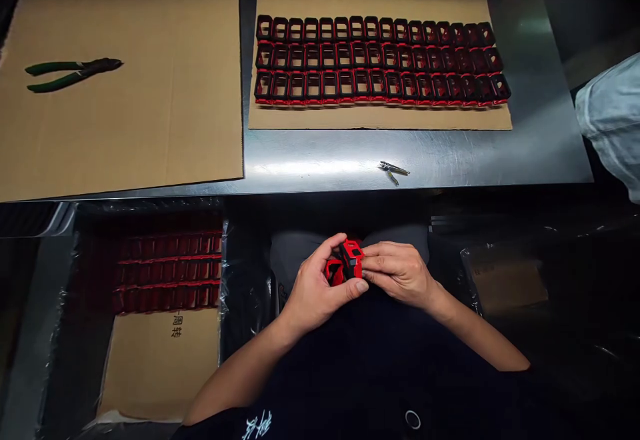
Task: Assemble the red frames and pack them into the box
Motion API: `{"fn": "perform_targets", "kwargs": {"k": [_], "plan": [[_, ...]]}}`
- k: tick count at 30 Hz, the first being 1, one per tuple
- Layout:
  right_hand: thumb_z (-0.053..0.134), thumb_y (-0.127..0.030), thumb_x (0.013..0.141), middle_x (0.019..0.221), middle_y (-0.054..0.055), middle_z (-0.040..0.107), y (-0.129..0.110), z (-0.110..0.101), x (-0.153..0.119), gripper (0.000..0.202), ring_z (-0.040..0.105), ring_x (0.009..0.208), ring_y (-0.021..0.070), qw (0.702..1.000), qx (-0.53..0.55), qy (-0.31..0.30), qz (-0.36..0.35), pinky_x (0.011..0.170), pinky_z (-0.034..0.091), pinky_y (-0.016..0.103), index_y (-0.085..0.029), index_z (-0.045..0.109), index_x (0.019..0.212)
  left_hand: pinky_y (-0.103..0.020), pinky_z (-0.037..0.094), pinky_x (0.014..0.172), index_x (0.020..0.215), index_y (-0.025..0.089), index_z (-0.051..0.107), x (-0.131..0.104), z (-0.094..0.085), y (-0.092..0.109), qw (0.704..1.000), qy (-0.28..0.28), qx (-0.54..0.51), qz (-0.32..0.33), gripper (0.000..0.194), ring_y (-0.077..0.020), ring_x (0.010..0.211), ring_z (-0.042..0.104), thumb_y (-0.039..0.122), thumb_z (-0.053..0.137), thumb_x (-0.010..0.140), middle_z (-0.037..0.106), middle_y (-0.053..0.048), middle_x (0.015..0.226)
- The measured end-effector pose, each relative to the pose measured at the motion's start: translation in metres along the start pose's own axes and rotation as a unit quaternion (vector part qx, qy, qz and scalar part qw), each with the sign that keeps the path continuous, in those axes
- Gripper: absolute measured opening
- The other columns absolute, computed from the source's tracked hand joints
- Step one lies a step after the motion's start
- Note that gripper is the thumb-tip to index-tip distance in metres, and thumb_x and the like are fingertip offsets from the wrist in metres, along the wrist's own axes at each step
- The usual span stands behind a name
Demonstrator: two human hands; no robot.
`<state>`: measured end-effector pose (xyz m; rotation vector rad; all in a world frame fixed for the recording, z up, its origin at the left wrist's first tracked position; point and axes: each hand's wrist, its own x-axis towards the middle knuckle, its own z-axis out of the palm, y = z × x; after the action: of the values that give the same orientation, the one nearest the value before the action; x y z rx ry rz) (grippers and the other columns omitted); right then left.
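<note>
A small red and black plastic part (353,258) is held in front of my body, below the table's near edge. My left hand (320,287) grips it from the left, the thumb along its lower side and the index finger at its top. From the right, the fingers of my right hand (397,272) press together against its side; what they pinch, if anything, is hidden. Three rows of red and black frames (377,83) stand on a cardboard sheet (320,120) on the metal table (320,160).
Green-handled pliers (65,75) lie on a large cardboard sheet (130,133). Small metal tools (395,170) are near the table edge. A lined bin (223,293) at lower left holds more red frames (170,273). Another person's sleeve (613,110) shows at right.
</note>
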<state>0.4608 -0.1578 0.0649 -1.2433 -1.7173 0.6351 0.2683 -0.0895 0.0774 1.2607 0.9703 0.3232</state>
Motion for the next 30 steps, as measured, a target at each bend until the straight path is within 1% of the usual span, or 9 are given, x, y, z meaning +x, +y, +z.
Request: {"fn": "perform_targets", "kwargs": {"k": [2,5,11,14,17,20,24,27,30], "plan": [[0.065,-0.020,0.097,0.100,0.010,0.081,0.000,0.000,0.000,0.014,0.078,0.085,0.0197,1.000,-0.008,0.016,0.000,0.075,0.063,0.029,-0.021,0.079,0.103,-0.040,0.058,0.095,0.140,0.018,0.053,-0.001,0.000,-0.002,0.999,0.008,0.012,0.031,0.085,-0.0281,0.106,0.072,0.048,0.086,0.068,0.072,-0.014,0.126],[0.067,-0.021,0.096,0.102,0.009,0.081,0.000,0.002,0.001,0.014,0.078,0.090,0.0198,0.999,-0.011,0.039,0.007,0.080,0.064,0.029,-0.022,0.078,0.105,-0.040,0.058,0.098,0.141,0.021,0.052,-0.001,0.000,-0.008,0.994,0.036,0.044,0.092,0.083,-0.0276,0.110,0.072,0.041,0.088,0.070,0.068,-0.014,0.135],[0.067,-0.016,0.094,0.106,0.009,0.081,-0.002,0.003,0.003,0.023,0.078,0.097,0.0212,0.999,0.015,0.043,0.026,0.086,0.064,0.033,-0.023,0.075,0.114,-0.038,0.059,0.100,0.144,0.027,0.049,-0.001,0.002,-0.017,0.972,0.059,0.090,0.207,0.078,-0.0260,0.119,0.069,0.029,0.085,0.075,0.062,-0.012,0.144],[0.066,-0.011,0.092,0.107,0.009,0.080,-0.004,0.003,0.003,0.028,0.077,0.099,0.0209,0.997,0.038,0.053,0.048,0.088,0.063,0.033,-0.023,0.075,0.115,-0.034,0.060,0.098,0.145,0.028,0.047,0.000,0.002,-0.017,0.963,0.071,0.108,0.238,0.077,-0.0252,0.123,0.067,0.024,0.083,0.077,0.062,-0.011,0.144],[0.067,-0.011,0.091,0.106,0.009,0.080,-0.007,0.001,0.002,0.027,0.076,0.097,0.0198,0.991,0.059,0.068,0.103,0.087,0.062,0.033,-0.023,0.076,0.113,-0.034,0.060,0.099,0.147,0.029,0.045,0.000,0.002,-0.017,0.957,0.078,0.129,0.250,0.078,-0.0240,0.124,0.067,0.020,0.081,0.078,0.061,-0.011,0.145],[0.068,-0.015,0.092,0.100,0.007,0.080,-0.009,-0.002,0.003,0.020,0.076,0.090,0.0184,0.980,0.099,0.075,0.156,0.082,0.062,0.031,-0.024,0.077,0.107,-0.041,0.055,0.107,0.148,0.028,0.043,-0.001,0.002,-0.018,0.947,0.088,0.158,0.266,0.076,-0.0252,0.129,0.063,0.018,0.077,0.080,0.058,-0.012,0.148],[0.069,-0.023,0.093,0.096,0.006,0.079,-0.012,-0.003,0.006,0.013,0.075,0.087,0.0187,0.963,0.173,0.062,0.196,0.079,0.061,0.031,-0.024,0.078,0.102,-0.044,0.056,0.107,0.149,0.026,0.041,0.000,0.000,-0.018,0.922,0.111,0.198,0.313,0.074,-0.0261,0.133,0.059,0.016,0.074,0.083,0.058,-0.013,0.146],[0.073,-0.031,0.090,0.100,0.006,0.079,-0.015,0.000,0.009,0.021,0.076,0.087,0.0190,0.937,0.246,0.030,0.244,0.076,0.061,0.030,-0.024,0.075,0.110,-0.044,0.058,0.104,0.149,0.024,0.040,0.000,-0.002,-0.018,0.899,0.130,0.236,0.344,0.073,-0.0263,0.132,0.059,0.015,0.071,0.084,0.059,-0.015,0.143],[0.078,-0.035,0.086,0.100,0.007,0.079,-0.016,0.005,0.012,0.032,0.076,0.085,0.0187,0.918,0.284,0.001,0.275,0.073,0.061,0.029,-0.022,0.072,0.115,-0.043,0.059,0.102,0.151,0.024,0.038,0.000,-0.004,-0.022,0.889,0.144,0.255,0.351,0.075,-0.0257,0.129,0.061,0.017,0.071,0.085,0.060,-0.016,0.142]]}}
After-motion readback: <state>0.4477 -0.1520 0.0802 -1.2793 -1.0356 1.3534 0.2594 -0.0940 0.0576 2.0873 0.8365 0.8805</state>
